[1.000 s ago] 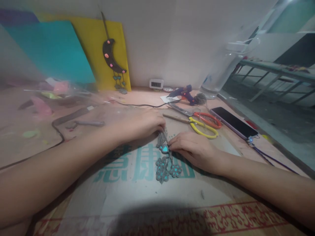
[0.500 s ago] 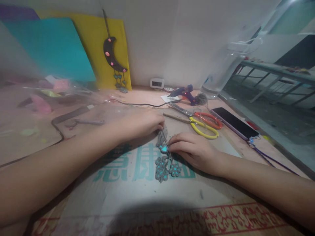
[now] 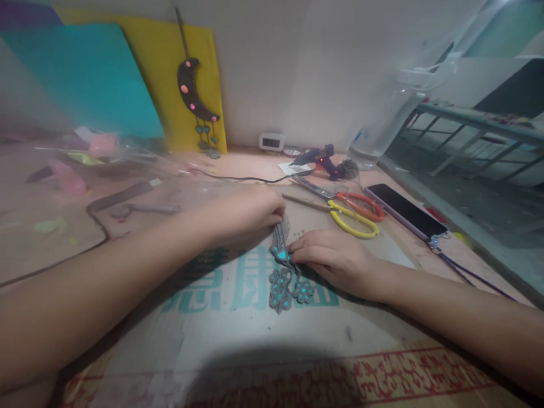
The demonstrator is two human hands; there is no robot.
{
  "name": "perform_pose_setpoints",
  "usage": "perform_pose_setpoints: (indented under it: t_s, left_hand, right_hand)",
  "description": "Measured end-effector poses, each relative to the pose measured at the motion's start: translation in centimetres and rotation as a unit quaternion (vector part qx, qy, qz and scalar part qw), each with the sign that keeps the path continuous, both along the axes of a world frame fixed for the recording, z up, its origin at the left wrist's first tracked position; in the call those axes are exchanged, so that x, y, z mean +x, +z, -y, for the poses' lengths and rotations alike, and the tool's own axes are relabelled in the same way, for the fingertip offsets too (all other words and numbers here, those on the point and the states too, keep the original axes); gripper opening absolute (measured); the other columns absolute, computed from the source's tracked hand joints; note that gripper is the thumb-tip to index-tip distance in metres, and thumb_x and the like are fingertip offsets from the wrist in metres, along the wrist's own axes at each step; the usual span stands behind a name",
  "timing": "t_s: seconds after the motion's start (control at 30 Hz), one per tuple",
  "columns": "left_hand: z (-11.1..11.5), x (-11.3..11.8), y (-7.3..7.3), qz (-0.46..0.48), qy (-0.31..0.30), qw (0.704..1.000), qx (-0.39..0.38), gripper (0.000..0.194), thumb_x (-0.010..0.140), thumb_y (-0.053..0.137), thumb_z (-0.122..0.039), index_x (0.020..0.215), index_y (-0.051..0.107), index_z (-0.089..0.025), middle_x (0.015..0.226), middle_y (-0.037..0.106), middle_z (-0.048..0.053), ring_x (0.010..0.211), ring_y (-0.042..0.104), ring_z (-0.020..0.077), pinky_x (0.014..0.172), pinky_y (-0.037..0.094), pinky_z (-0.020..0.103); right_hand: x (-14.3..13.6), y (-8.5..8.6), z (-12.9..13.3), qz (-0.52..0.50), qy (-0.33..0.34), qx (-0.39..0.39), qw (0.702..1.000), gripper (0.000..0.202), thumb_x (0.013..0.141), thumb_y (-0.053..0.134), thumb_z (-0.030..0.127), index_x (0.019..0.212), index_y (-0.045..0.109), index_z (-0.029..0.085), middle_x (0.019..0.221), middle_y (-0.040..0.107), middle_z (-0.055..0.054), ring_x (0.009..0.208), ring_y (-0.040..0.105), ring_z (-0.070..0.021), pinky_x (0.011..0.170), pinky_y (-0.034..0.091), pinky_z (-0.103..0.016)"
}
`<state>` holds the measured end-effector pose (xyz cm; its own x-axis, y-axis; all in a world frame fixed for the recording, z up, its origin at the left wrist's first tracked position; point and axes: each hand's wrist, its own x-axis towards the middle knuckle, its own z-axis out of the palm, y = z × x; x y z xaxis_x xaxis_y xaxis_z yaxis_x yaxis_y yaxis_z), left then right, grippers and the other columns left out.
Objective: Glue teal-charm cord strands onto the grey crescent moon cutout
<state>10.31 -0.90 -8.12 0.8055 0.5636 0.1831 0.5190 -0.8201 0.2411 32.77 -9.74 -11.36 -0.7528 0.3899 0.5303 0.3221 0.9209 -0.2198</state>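
Grey cords with charms lie in front of me: a heart charm (image 3: 283, 255) with a turquoise face, and below it grey flower charms (image 3: 280, 289) with turquoise dots. At the top of the cords, my left hand (image 3: 263, 208) is closed in a pinch, its fingertips partly hidden. A small pale round piece (image 3: 286, 228) shows just beside those fingers. From the right, my right hand (image 3: 327, 258) has its fingers together, with the tips closed at the heart charm's edge. The flower charms rest on the printed board (image 3: 246, 328).
Yellow-handled and orange-handled scissors (image 3: 352, 221) lie behind my right hand, near a phone (image 3: 406, 211). A glue gun (image 3: 321, 161), a small digital clock (image 3: 272, 141) and a clear jug (image 3: 382, 124) stand farther back. A moon ornament (image 3: 191, 90) hangs against a yellow sheet (image 3: 161, 51).
The cords look drawn closer together under my left hand. The heart and flower charms have shifted very slightly; both hands stay nearly in place.
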Motion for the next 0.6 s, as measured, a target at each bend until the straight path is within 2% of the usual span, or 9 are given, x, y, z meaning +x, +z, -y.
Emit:
perform_pose_setpoints:
  t_s: [0.2,0.47,0.6]
  left_hand:
    - [0.09,0.17,0.33,-0.032,0.035,0.999,-0.02,0.021,0.088,0.058,-0.023,0.084,0.078,-0.023,0.08,0.076,0.003,0.069,0.064,0.0163,0.064,0.041,0.027]
    - [-0.6,-0.22,-0.03,-0.004,0.012,0.998,-0.055,0.023,0.091,0.058,-0.033,0.091,0.079,-0.025,0.085,0.078,0.003,0.075,0.067,0.0182,0.07,0.045,0.028]
    - [-0.3,0.22,0.09,0.002,0.046,0.995,-0.086,0.023,0.09,0.06,-0.037,0.09,0.078,-0.022,0.085,0.078,0.003,0.074,0.066,0.0179,0.065,0.041,0.028]
  right_hand:
    - [0.08,-0.15,-0.04,0.024,0.007,0.005,1.0,0.02,0.101,0.049,0.011,0.108,0.067,0.015,0.108,0.077,-0.012,0.1,0.073,-0.02,0.087,0.059,-0.036]
    - [0.14,-0.05,0.03,0.033,0.009,-0.013,0.999,0.022,0.102,0.046,0.013,0.11,0.067,0.016,0.111,0.076,-0.013,0.102,0.071,-0.02,0.088,0.058,-0.037]
    - [0.16,-0.05,0.1,0.04,0.005,-0.014,0.999,0.024,0.103,0.045,0.013,0.111,0.067,0.016,0.112,0.075,-0.012,0.104,0.07,-0.0197,0.089,0.058,-0.037]
